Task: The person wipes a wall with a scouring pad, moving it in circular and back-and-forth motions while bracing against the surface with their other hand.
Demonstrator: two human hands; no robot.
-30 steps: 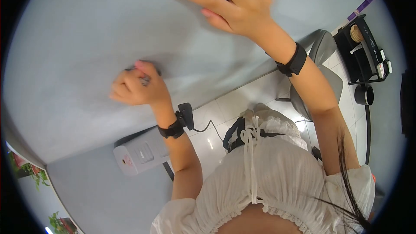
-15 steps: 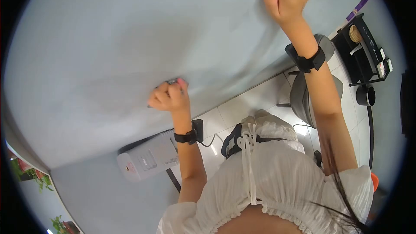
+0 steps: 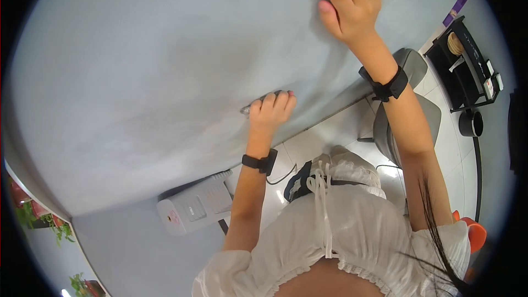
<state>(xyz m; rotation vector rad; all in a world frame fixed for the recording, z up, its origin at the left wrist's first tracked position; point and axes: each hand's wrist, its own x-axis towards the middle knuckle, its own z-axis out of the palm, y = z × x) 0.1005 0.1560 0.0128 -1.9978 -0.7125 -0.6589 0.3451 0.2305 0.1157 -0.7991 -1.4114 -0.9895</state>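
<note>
A broad pale blue-grey surface (image 3: 165, 77) fills the upper left of the view. Near its lower edge my left hand (image 3: 271, 111) has its fingers curled over a small grey crumpled thing (image 3: 246, 110), which looks like a cloth and lies against the surface. Most of that thing is hidden under the fingers. My right hand (image 3: 355, 5) rests at the top of the view with its fingers spread on the surface, holding nothing. Each wrist wears a black band with a small box.
A grey chair (image 3: 415, 115) stands at the right, beside a black rack (image 3: 454, 71) and a black pot (image 3: 471, 123). A white appliance (image 3: 195, 209) is at the lower left. Potted plants (image 3: 58, 228) show at the far left. An orange object (image 3: 476, 235) is at lower right.
My left hand has moved right along the surface and turned, so more of the grey thing shows. My right hand has shifted slightly left and down, with its fingers more spread.
</note>
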